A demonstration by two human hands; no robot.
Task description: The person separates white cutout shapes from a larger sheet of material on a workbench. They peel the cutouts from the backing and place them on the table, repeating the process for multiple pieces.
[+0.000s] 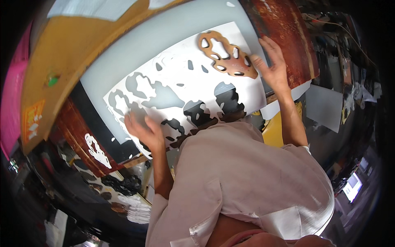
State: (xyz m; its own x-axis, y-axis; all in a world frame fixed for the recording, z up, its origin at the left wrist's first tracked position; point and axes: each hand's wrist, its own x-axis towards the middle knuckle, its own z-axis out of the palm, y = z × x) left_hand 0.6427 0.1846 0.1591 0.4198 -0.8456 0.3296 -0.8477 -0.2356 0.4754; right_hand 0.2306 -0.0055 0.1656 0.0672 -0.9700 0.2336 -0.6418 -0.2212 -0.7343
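Note:
A white sheet (pixel 173 68) with several shaped holes lies on a grey cutting board (pixel 123 57), its near edge reaching past the board toward my body. On the sheet's far right part rests a brown, curved cutting die (pixel 236 64) with several openings. My right hand (pixel 273 68) is at the sheet's right edge, fingers spread, the thumb close to the die; whether it touches cannot be made out. Over the cut-out left part of the sheet is my left hand (pixel 146 131), fingers apart and slightly blurred, holding nothing visible.
A yellow-brown machine part (pixel 53 61) arches along the far left side. Worn red-brown surfaces (pixel 292 41) flank the board. White cut pieces (pixel 97 151) lie at the left. A stack of white pieces (pixel 138 210) sits lower left, and a pale sheet (pixel 324 107) at the right.

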